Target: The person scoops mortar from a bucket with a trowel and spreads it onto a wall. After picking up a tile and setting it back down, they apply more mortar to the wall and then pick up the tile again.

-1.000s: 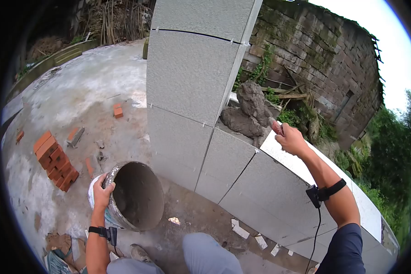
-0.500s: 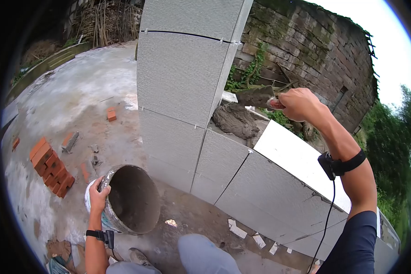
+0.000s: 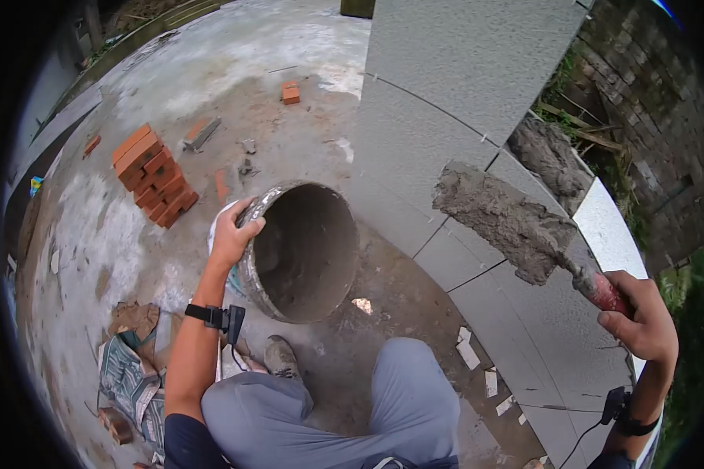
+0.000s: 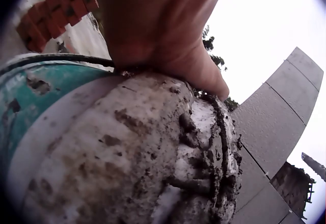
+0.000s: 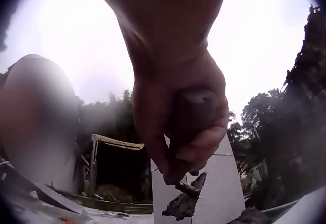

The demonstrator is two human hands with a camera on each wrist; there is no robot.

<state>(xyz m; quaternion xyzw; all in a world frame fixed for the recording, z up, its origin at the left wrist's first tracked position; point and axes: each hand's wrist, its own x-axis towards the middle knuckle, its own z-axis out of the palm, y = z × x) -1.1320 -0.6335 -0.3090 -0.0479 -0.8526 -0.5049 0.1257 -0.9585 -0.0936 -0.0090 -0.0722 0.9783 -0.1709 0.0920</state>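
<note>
My left hand (image 3: 233,234) grips the rim of a tilted bucket (image 3: 309,254), whose inside is coated with grey mortar. In the left wrist view the bucket's outer side (image 4: 102,147) is caked with mortar below the hand. My right hand (image 3: 645,316) holds a trowel by its red handle (image 3: 602,291). Wet mortar (image 3: 504,223) covers the trowel's blade, which hangs in front of the low tiled wall, right of the bucket. More mortar (image 3: 547,156) lies on the wall's top beside a white slab (image 3: 606,223). In the right wrist view, my fingers wrap the handle above the blade (image 5: 183,203).
A stack of red bricks (image 3: 152,176) stands left of the bucket, with loose bricks around it. A tall tiled pillar (image 3: 438,102) rises ahead. Tile scraps (image 3: 468,352) lie along the wall's foot. A patterned cloth (image 3: 129,367) lies at the lower left.
The right hand has drawn the trowel back from the wall top toward the bucket, mortar on its blade. The left hand stays on the bucket rim. The head view has turned left and down.
</note>
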